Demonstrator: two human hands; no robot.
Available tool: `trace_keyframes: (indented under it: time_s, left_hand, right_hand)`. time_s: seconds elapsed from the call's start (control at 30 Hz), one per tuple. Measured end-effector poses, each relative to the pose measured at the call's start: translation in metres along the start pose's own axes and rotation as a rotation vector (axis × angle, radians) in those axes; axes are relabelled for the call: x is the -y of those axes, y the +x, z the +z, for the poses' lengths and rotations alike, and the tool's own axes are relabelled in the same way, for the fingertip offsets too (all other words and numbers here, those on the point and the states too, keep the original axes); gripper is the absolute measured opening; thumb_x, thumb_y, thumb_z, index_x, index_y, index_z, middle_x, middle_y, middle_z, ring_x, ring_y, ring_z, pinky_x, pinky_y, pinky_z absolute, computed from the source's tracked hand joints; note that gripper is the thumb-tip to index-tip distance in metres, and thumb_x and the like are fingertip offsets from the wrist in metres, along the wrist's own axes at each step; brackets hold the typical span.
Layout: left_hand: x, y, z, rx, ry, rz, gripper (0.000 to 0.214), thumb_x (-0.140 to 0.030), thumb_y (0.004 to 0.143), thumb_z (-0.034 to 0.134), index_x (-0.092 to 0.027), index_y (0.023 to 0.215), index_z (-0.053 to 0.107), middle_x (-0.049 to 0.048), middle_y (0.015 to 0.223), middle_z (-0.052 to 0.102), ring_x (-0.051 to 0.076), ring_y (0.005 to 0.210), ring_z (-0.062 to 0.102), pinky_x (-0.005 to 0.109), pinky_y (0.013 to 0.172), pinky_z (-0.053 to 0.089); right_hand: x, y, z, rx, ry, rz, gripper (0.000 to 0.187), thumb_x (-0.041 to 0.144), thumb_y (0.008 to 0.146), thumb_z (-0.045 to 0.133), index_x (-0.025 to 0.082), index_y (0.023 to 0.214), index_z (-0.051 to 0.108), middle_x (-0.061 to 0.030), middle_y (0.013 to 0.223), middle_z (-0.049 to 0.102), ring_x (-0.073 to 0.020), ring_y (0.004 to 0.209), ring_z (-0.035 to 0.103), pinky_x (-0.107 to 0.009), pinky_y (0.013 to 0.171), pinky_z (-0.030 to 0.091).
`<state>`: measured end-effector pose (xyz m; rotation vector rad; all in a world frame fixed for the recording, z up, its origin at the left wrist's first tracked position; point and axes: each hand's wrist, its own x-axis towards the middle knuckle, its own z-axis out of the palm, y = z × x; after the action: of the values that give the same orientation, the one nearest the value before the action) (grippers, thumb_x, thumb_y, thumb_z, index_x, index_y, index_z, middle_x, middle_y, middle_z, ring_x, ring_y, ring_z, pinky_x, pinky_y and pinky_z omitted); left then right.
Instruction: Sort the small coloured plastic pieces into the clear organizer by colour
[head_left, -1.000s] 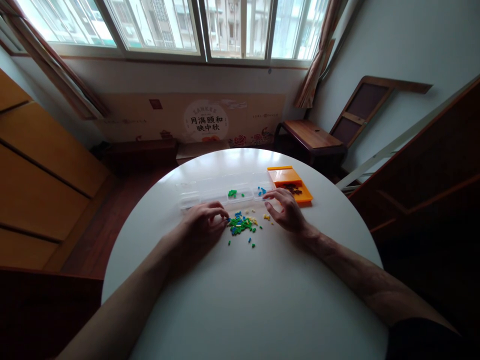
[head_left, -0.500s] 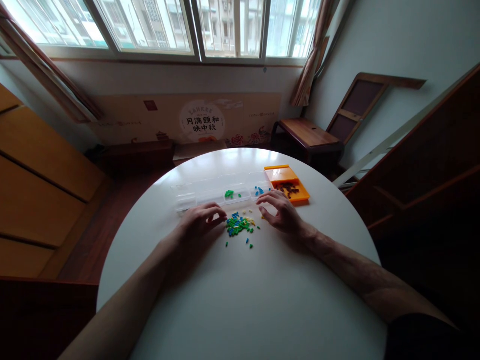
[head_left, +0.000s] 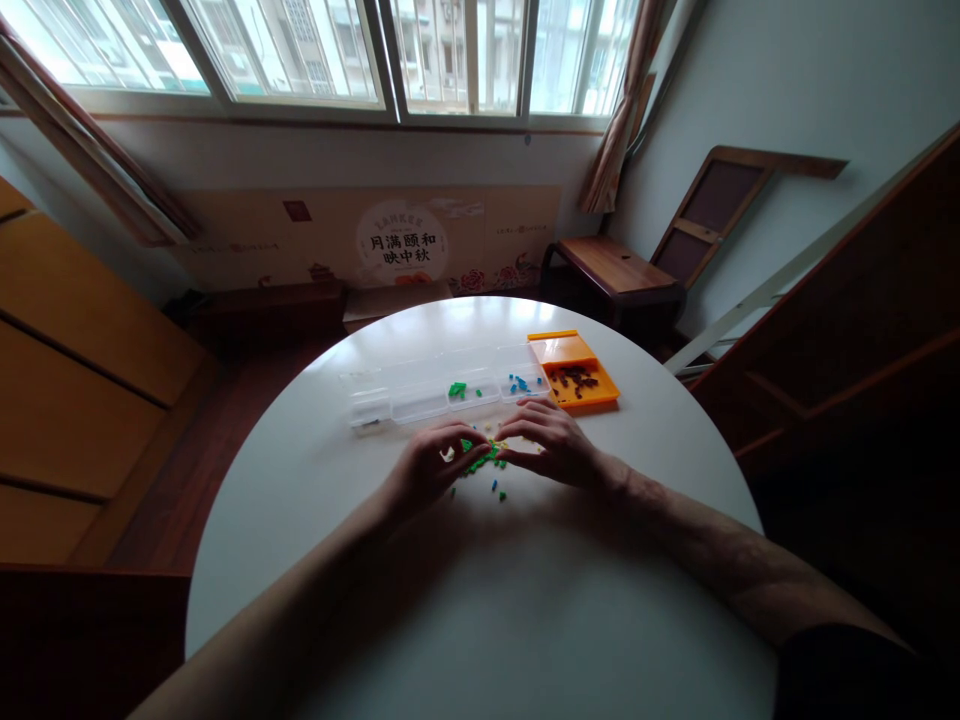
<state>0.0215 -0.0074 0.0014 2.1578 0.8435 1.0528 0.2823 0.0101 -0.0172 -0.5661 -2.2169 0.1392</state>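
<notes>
Head view: I see left hand (head_left: 429, 462) and right hand (head_left: 559, 446) half-curled, fingertips nearly meeting over brick pile (head_left: 477, 464) on white table (head_left: 525, 620); can't tell if either pinches a brick. From pile: clear tray (head_left: 420, 402) 11 o'clock, holding green bricks (head_left: 457, 390) and blue bricks (head_left: 520, 384); orange box (head_left: 613, 396) 2 o'clock.

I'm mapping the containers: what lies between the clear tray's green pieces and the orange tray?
Blue pieces, in the clear tray beside the orange tray, as the head view shows.
</notes>
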Motion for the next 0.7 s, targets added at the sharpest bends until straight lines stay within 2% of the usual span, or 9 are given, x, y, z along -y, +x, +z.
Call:
trace_keyframes:
  time_s: [0.2, 0.37, 0.43, 0.57, 0.63, 0.7]
  left_hand:
    - [-0.001, 0.000, 0.009, -0.015, -0.137, -0.088, 0.028, -0.042, 0.104, 0.077, -0.017, 0.097, 0.084, 0.0046, 0.084, 0.076, 0.012, 0.071, 0.061, 0.023, 0.064, 0.046]
    - [-0.004, 0.002, 0.002, -0.033, -0.073, -0.059, 0.024, -0.039, 0.106, 0.074, -0.018, 0.103, 0.085, 0.0064, 0.091, 0.079, 0.014, 0.075, 0.066, 0.024, 0.066, 0.048]
    - [-0.003, 0.002, -0.007, -0.029, 0.036, -0.011, 0.020, -0.035, 0.107, 0.072, -0.019, 0.105, 0.084, 0.0062, 0.096, 0.079, 0.013, 0.075, 0.066, 0.025, 0.069, 0.050]
    - [0.007, -0.001, -0.034, 0.000, 0.347, 0.063, 0.019, -0.032, 0.107, 0.070, -0.021, 0.098, 0.082, 0.0034, 0.096, 0.078, 0.011, 0.068, 0.061, 0.025, 0.068, 0.050]
    - [0.015, -0.005, -0.047, 0.029, 0.478, 0.076, 0.018, -0.032, 0.106, 0.069, -0.023, 0.096, 0.082, 0.0017, 0.094, 0.078, 0.011, 0.067, 0.060, 0.026, 0.067, 0.048]
    - [0.022, -0.009, -0.057, 0.080, 0.552, 0.079, 0.015, -0.032, 0.104, 0.070, -0.025, 0.098, 0.082, 0.0006, 0.095, 0.078, 0.011, 0.067, 0.060, 0.026, 0.067, 0.046]
  right_hand:
    - [0.004, 0.001, -0.002, -0.029, -0.020, -0.044, 0.005, 0.025, 0.107, 0.075, 0.026, 0.112, 0.075, -0.0011, 0.100, 0.083, -0.0182, 0.089, 0.077, -0.044, 0.110, 0.057]
    - [0.005, 0.004, -0.001, -0.103, -0.017, -0.008, 0.004, 0.024, 0.106, 0.075, 0.027, 0.105, 0.075, 0.0001, 0.095, 0.082, -0.0187, 0.085, 0.076, -0.044, 0.106, 0.059]
    - [-0.001, 0.003, -0.001, -0.203, -0.055, 0.080, 0.005, 0.024, 0.105, 0.075, 0.027, 0.101, 0.075, -0.0005, 0.093, 0.081, -0.0208, 0.086, 0.074, -0.046, 0.104, 0.058]
    - [-0.025, -0.002, -0.005, -0.382, -0.216, 0.371, 0.006, 0.028, 0.104, 0.075, 0.026, 0.099, 0.078, -0.0028, 0.094, 0.082, -0.0264, 0.093, 0.072, -0.050, 0.103, 0.055]
    - [-0.037, -0.006, -0.006, -0.399, -0.256, 0.495, 0.005, 0.030, 0.102, 0.077, 0.026, 0.104, 0.080, -0.0040, 0.099, 0.084, -0.0286, 0.095, 0.072, -0.050, 0.102, 0.054]
    - [-0.042, -0.009, -0.006, -0.368, -0.236, 0.560, 0.013, 0.030, 0.100, 0.078, 0.026, 0.112, 0.081, -0.0042, 0.102, 0.084, -0.0290, 0.094, 0.072, -0.049, 0.102, 0.055]
